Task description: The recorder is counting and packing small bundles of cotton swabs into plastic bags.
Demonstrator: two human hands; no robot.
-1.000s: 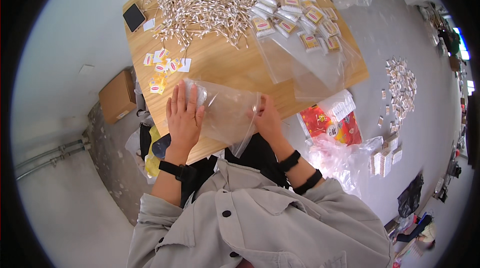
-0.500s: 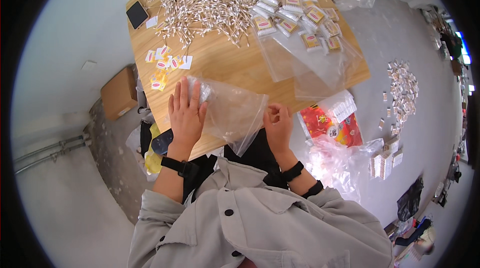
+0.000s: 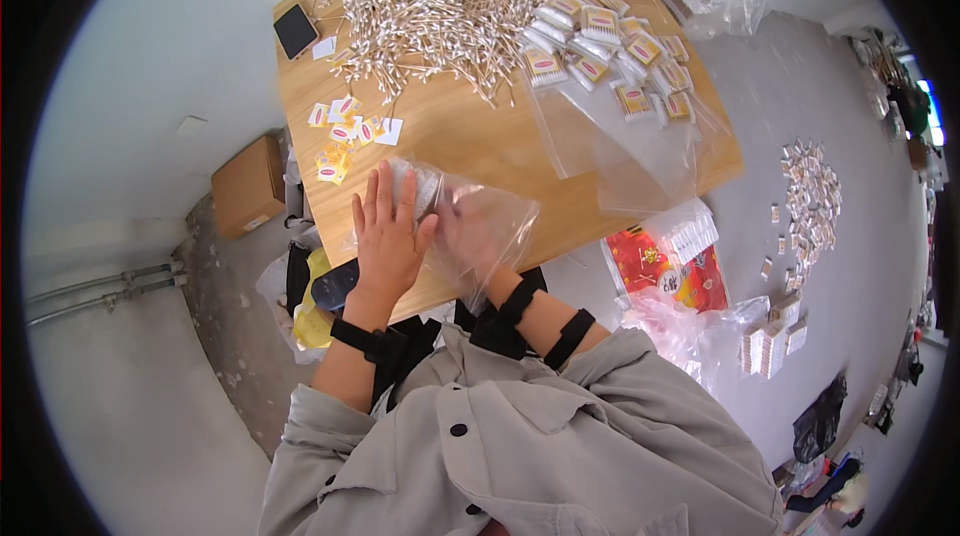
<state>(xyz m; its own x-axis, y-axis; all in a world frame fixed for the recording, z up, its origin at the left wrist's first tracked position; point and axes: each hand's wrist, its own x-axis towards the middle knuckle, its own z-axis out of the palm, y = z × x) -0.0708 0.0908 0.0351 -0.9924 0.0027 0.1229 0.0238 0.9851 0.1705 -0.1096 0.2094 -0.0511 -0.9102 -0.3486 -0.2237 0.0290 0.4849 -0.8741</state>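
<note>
A clear plastic bag (image 3: 507, 211) lies at the table's near edge, with whitish small packs (image 3: 424, 192) bunched in its closed end. My left hand (image 3: 392, 244) rests flat over that end, fingers stretched out. Reaching in through the bag's mouth, my right hand (image 3: 470, 233) shows only hazily through the plastic, close to the packs. Its fingers are blurred, so I cannot make out whether it grips anything. Beyond my left hand lie several small yellow and white cards (image 3: 342, 134).
Loose cotton swabs (image 3: 430, 11) are heaped at the table's far side. Filled swab packs (image 3: 610, 46) lie on flat clear bags (image 3: 640, 171) at right. A phone (image 3: 295, 31) sits far left. Right of the table, more packs (image 3: 812, 191) cover part of the floor; a cardboard box (image 3: 247, 187) stands left.
My right hand has moved left, from the bag's open edge to inside it, near the packs. My left hand stays flat on the bag. The whole view has shifted slightly.
</note>
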